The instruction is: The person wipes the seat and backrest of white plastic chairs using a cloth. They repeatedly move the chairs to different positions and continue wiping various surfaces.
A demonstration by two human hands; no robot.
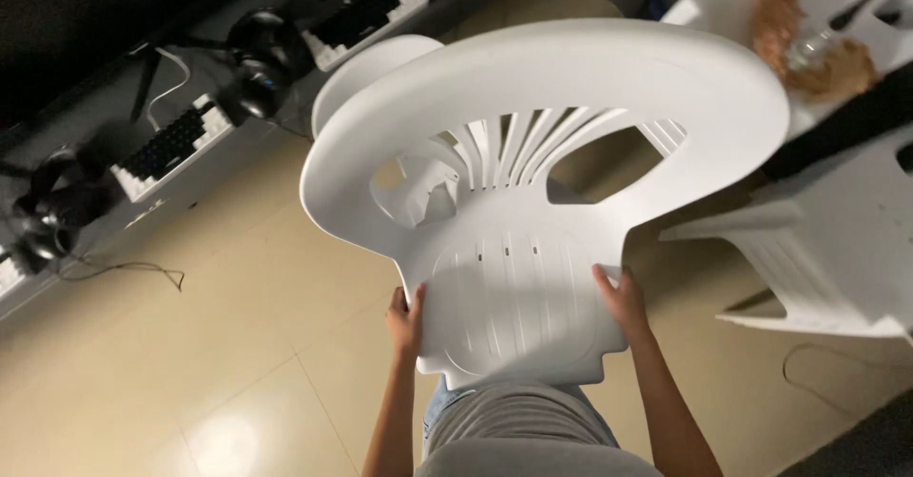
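The chair (pixel 514 211) hangs off the floor in front of the person, seat facing them, backrest away. Both grips should stay level and firm so it does not tip. The left hand (pixel 406 320) clamps the seat's left edge, the right hand (pixel 623 301) its right; fingers wrap behind, thumbs in front.

White slatted plastic chair (pixel 533 154); beige glossy floor tiles (pixel 228 344); black-and-white keyboards (pixel 171 144); headphones (pixel 262 58) probably black.
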